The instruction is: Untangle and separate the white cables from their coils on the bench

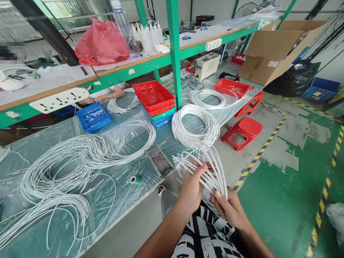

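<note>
A bundle of thin white cables is held in front of my body, curving down past my lap. My left hand closes round the bundle near its loose ends, which fan out to the left. Lower and to the right, my right hand grips the same cables, thumb laid on top. Just beyond my hands lies a thick coil of white cable on the table, partly overlapped in view by the held bundle. The cables' lower part is hidden behind my right hand.
More cable coils spread over the film-covered table. Stacked trays, a blue tray, a green tape roll and a metal plate lie there. A green post rises mid-table. Red stools stand right. Another person's arm rests across.
</note>
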`<state>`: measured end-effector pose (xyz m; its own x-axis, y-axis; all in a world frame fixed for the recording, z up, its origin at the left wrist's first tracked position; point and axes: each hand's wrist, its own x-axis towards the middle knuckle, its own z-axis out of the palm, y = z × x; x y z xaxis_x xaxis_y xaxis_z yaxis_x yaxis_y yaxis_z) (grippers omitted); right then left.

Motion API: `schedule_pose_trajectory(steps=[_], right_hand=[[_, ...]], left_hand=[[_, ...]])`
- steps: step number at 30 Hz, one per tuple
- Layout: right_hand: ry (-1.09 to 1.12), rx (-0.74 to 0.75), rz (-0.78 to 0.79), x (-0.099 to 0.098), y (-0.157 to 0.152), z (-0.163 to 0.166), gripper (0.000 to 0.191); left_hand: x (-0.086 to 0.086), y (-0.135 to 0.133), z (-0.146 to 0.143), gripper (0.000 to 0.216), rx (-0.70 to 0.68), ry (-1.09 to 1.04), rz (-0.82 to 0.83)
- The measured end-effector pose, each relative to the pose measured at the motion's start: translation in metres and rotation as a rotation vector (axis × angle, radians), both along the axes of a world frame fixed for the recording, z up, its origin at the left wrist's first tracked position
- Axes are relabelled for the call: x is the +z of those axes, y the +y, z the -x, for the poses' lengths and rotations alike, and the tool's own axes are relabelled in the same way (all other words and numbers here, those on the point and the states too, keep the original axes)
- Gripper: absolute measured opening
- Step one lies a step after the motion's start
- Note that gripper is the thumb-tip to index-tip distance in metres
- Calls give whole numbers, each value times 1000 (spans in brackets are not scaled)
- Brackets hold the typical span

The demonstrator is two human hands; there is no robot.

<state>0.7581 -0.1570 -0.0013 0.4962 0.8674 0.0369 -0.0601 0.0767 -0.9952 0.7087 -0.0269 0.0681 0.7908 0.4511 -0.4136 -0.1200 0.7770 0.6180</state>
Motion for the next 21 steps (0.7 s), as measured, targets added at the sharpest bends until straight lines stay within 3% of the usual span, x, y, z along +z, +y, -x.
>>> schedule_pose_trajectory(steps=[10, 21], right_hand=[[-33, 3, 57, 8, 2, 3, 58], [-38, -16, 50, 10, 2, 6, 52]], left_hand=[[-6, -3, 3, 20, 51, -4, 27], [-7, -2, 5, 30, 65, 40, 72]])
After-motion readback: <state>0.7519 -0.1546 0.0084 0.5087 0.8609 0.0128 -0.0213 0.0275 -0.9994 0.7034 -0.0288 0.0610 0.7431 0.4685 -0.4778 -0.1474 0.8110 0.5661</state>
